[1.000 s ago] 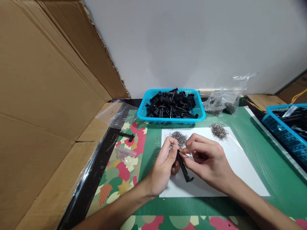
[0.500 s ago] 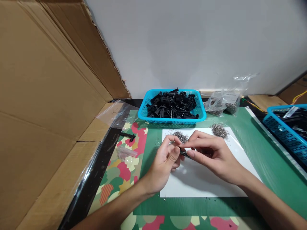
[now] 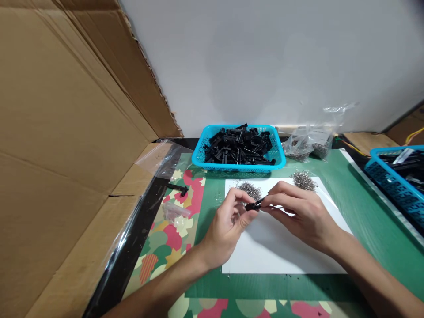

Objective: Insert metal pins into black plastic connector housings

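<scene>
Above a white sheet of paper [image 3: 281, 254], my left hand [image 3: 228, 227] pinches a small black plastic part [image 3: 253, 206] between thumb and fingers. My right hand [image 3: 303, 216] closes its thumb and fingertips on the other end of that same part. Its finer details are hidden by my fingers. Just behind my left fingers lies a pile of tiny silvery metal pieces [image 3: 251, 190]. A second metal pile [image 3: 304, 180] sits behind my right hand, at the paper's far edge.
A blue basket [image 3: 238, 167] full of black parts stands at the back. Another blue basket [image 3: 392, 176] is at the right. Clear bags [image 3: 300, 148] hold metal pieces. A single black part [image 3: 179, 189] and a small plastic bag [image 3: 175, 211] lie left, near a cardboard wall [image 3: 66, 110].
My right hand has shifted slightly right and changed its grip to the part's right end. The black part has turned and shows more between my hands.
</scene>
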`<action>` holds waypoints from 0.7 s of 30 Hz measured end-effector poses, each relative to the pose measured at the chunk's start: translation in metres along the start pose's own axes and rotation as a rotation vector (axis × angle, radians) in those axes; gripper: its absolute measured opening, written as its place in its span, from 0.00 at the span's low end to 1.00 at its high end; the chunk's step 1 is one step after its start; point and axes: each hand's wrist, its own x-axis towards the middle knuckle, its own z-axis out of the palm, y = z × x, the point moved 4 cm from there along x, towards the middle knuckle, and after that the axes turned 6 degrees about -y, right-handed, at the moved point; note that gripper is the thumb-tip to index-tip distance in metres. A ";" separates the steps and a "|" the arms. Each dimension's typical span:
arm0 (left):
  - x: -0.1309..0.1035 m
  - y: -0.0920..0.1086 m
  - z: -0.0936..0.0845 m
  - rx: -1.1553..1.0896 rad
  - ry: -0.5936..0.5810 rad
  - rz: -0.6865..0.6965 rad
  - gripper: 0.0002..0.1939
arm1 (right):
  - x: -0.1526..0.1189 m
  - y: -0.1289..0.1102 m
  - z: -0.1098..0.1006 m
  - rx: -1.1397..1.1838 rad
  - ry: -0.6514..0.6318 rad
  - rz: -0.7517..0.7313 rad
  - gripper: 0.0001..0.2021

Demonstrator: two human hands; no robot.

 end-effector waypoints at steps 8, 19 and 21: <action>0.003 0.020 -0.002 0.687 0.051 0.274 0.08 | -0.007 0.014 0.001 -0.088 -0.159 0.052 0.10; 0.000 0.016 0.010 0.806 -0.022 0.436 0.06 | -0.004 0.011 -0.011 0.076 -0.086 0.165 0.25; 0.001 0.015 0.011 0.819 -0.038 0.419 0.05 | -0.005 0.009 -0.012 0.114 -0.050 0.129 0.28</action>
